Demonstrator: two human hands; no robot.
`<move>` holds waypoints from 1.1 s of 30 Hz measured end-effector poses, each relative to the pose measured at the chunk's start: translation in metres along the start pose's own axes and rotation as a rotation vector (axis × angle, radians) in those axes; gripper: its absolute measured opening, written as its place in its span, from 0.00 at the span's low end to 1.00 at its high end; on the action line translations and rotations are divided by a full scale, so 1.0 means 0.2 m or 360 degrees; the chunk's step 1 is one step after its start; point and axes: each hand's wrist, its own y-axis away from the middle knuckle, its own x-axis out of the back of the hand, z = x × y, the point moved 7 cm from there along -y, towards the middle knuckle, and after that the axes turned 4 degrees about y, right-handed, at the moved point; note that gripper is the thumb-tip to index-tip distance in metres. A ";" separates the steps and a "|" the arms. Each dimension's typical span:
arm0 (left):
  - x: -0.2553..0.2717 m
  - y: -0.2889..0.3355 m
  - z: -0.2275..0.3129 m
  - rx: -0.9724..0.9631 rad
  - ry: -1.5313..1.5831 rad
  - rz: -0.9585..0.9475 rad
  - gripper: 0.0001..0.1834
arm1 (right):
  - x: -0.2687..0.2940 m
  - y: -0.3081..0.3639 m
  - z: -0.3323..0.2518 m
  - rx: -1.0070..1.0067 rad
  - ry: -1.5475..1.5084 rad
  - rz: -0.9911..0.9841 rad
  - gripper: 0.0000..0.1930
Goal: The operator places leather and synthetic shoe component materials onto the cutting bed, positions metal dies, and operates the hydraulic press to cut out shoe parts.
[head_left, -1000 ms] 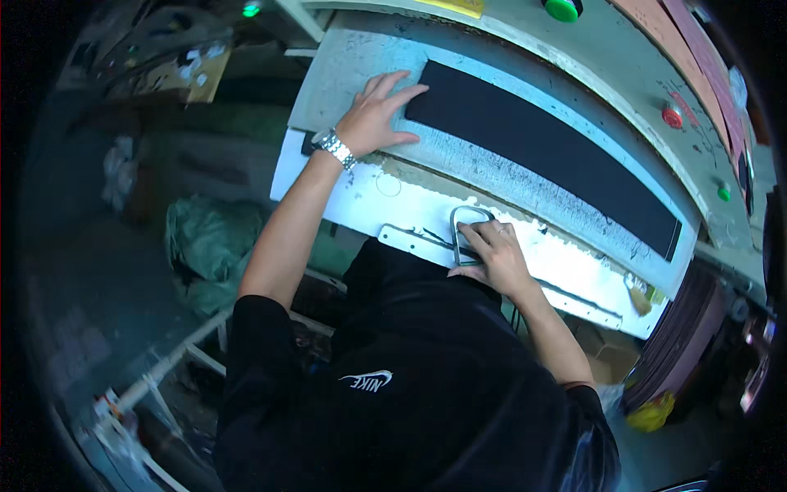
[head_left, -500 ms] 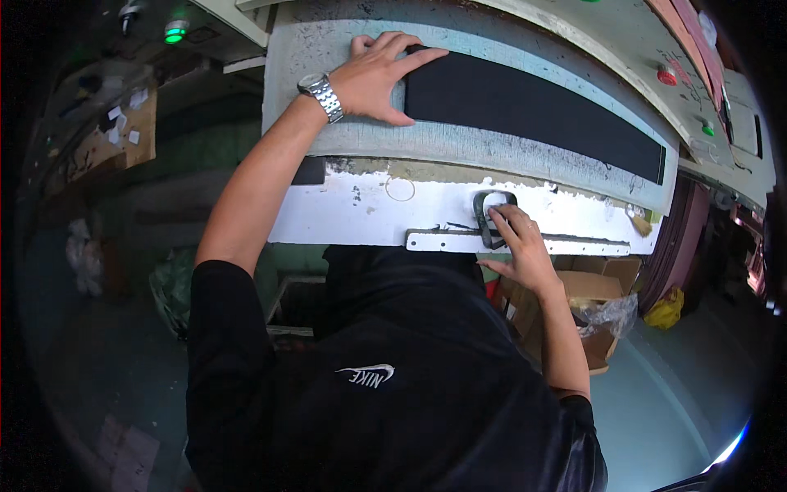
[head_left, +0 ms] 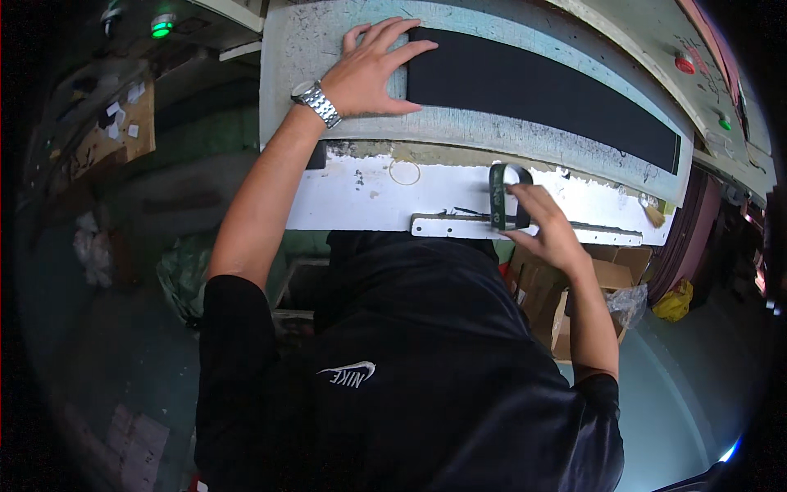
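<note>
My left hand (head_left: 366, 79), with a metal-banded watch (head_left: 316, 102) on the wrist, lies with fingers spread over the left end of a long black strip of sheet material (head_left: 533, 94). Thumb and fingertips touch its edges. The strip lies flat on a pale, scored cutting board (head_left: 297, 51). My right hand (head_left: 554, 232) grips a dark green, loop-shaped metal cutting die (head_left: 498, 197) with pale markings on its outer wall. The die stands upright over the white ledge (head_left: 344, 207) in front of the board; whether it touches the ledge I cannot tell.
A punched white metal bar (head_left: 434, 228) runs along the ledge's near edge. A thin ring (head_left: 404, 171) and a brush (head_left: 653, 214) lie on the ledge. Machine panels carry a green lamp (head_left: 162, 26) and a red button (head_left: 684, 62). Cardboard boxes (head_left: 566, 328) stand below right.
My right hand has turned and tilted the die so its marked side shows, shifting slightly right. My left hand stays on the strip's end. The whole view has shifted a little.
</note>
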 end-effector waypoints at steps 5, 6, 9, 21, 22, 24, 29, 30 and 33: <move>0.02 0.12 0.08 0.0162 0.0051 0.0125 0.49 | 0.26 -0.26 -0.16 0.0163 0.0055 0.0358 0.37; 0.02 0.15 0.10 0.0243 0.0076 0.0148 0.47 | 0.28 -0.33 -0.17 0.0189 0.0111 0.0427 0.37; 0.10 0.25 0.22 0.0299 0.0205 0.0234 0.39 | 0.30 -0.55 -0.13 0.0346 0.0422 0.0646 0.34; 0.12 1.17 0.59 0.1235 0.1129 -0.0559 0.02 | 0.06 0.26 -0.14 -0.0148 -0.0503 -0.0328 0.13; 0.06 1.30 0.57 0.1538 0.1234 -0.0744 0.03 | -0.03 0.45 -0.17 -0.0140 -0.0586 -0.0345 0.12; 0.00 1.61 0.58 0.1352 0.1149 -0.1304 0.12 | -0.15 0.70 -0.19 -0.0833 -0.1053 -0.0566 0.14; 0.03 2.12 0.56 0.0924 0.1126 -0.0784 0.16 | -0.43 1.10 -0.28 -0.1147 -0.1223 -0.0933 0.19; 0.03 2.14 0.54 0.0921 0.1125 -0.0816 0.16 | -0.48 1.18 -0.32 -0.1348 -0.1336 -0.1277 0.21; 0.06 2.18 0.50 0.0923 0.1150 -0.0880 0.16 | -0.78 1.44 -0.39 -0.0762 -0.1290 -0.1292 0.22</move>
